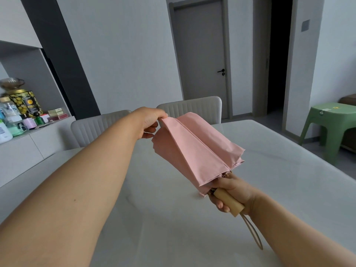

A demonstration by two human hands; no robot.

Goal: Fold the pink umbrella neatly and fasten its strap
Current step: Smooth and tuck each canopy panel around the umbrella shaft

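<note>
left hand (149, 122) outstretched pinching pink umbrella (194, 149), right hand (231, 191) gripping handle (228, 201)

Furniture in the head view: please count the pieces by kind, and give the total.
Table: 1
Chairs, pale upholstered, behind the table: 2
Stool, green plastic: 1
Total: 4
</note>
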